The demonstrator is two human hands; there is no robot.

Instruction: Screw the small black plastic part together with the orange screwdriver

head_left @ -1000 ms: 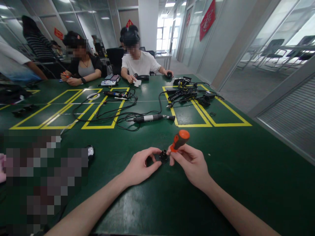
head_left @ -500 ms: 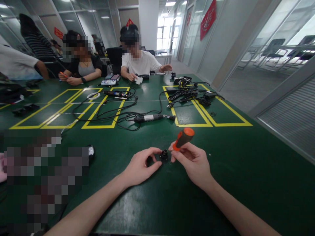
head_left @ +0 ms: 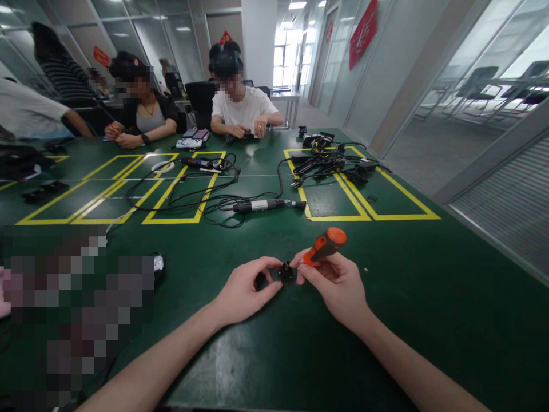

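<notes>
A small black round part with a short upright tube (head_left: 286, 272) stands on the green table (head_left: 240, 366). My left hand (head_left: 244, 290) is curved around its left side, thumb and fingertips closed on its base. Just to the right, my right hand (head_left: 338, 286) grips a screwdriver (head_left: 326, 245) with an orange and dark grey handle. The handle leans up and to the right. Its shaft and tip are hidden by my fingers, so I cannot tell whether it touches the black part.
Beyond my hands lies a grey and black electric screwdriver (head_left: 259, 205) with looped cable. Tangled black cables and tools (head_left: 321, 162) fill the taped area at far right. A second pen-shaped power tool (head_left: 201, 164) lies further left. Across the table, two people sit handling things.
The screwdriver handle has tipped a little further to the right and down. My left hand and the black part stay put. The co-worker opposite has brought both hands together.
</notes>
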